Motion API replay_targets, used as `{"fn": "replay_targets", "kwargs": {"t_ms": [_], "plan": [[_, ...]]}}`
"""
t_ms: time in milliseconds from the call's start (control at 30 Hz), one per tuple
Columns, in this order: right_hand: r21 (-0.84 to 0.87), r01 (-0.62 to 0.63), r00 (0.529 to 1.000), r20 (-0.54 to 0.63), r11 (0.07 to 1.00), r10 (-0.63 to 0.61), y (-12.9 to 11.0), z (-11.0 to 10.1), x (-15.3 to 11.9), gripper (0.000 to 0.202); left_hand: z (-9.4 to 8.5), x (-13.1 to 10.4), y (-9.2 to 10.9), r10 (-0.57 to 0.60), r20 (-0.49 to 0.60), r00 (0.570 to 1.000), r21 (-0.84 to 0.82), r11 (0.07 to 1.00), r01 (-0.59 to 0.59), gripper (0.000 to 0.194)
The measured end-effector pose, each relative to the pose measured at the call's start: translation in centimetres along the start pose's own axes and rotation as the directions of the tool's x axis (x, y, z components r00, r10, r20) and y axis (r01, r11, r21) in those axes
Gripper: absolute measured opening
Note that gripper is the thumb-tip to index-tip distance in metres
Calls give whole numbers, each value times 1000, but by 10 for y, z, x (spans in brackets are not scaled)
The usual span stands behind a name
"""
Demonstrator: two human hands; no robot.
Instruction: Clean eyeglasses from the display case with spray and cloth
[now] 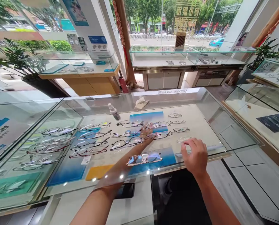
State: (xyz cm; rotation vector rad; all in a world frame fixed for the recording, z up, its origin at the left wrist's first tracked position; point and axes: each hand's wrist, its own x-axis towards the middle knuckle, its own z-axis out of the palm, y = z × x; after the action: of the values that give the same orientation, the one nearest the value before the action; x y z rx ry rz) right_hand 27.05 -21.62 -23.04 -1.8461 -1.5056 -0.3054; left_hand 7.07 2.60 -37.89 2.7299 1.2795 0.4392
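My left arm reaches under the glass top of the display case (214, 125). My left hand (146, 130) is beneath the glass near a blue panel (146, 116), its fingers partly covered by eyeglasses (158, 135) in front of them. Closer to me, gold-rimmed eyeglasses (144, 158) lie across the view of my forearm. My right hand (195, 154) is at the case's near edge, fingers curled and thumb close to the index fingertip, with nothing visible between them. Just beyond it are thin-framed eyeglasses (183, 140). Several dark-framed eyeglasses (126, 143) stand in rows to the left.
A white spray bottle (114, 112) and a crumpled cloth (141, 103) are toward the far side. A yellow-orange panel (99, 172) lies inside the case. Below the edge is a dark phone-like object (125, 191). More glass cases (163, 57) line the windows.
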Motion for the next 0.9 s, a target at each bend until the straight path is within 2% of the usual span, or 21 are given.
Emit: {"fn": "replay_targets", "kwargs": {"t_ms": [167, 333, 467, 633, 900], "plan": [[10, -24, 999, 23, 1000, 24, -3, -1, 1, 11, 1, 48, -3, -45, 63, 997, -39, 998, 47, 61], [-14, 2, 999, 40, 1000, -1, -3, -2, 0, 14, 10, 74, -1, -39, 77, 996, -78, 996, 45, 68], [-10, 10, 999, 41, 1000, -10, -4, -3, 1, 14, 18, 93, 0, -76, 92, 993, -104, 991, 86, 66], [8, 22, 999, 43, 1000, -22, -6, -4, 2, 10, 20, 110, -7, -56, 114, 992, -131, 989, 71, 61], [16, -44, 997, 65, 999, 43, -13, -7, 3, 13, 19, 124, -16, 3, 124, 992, -157, 988, 17, 55]]}}
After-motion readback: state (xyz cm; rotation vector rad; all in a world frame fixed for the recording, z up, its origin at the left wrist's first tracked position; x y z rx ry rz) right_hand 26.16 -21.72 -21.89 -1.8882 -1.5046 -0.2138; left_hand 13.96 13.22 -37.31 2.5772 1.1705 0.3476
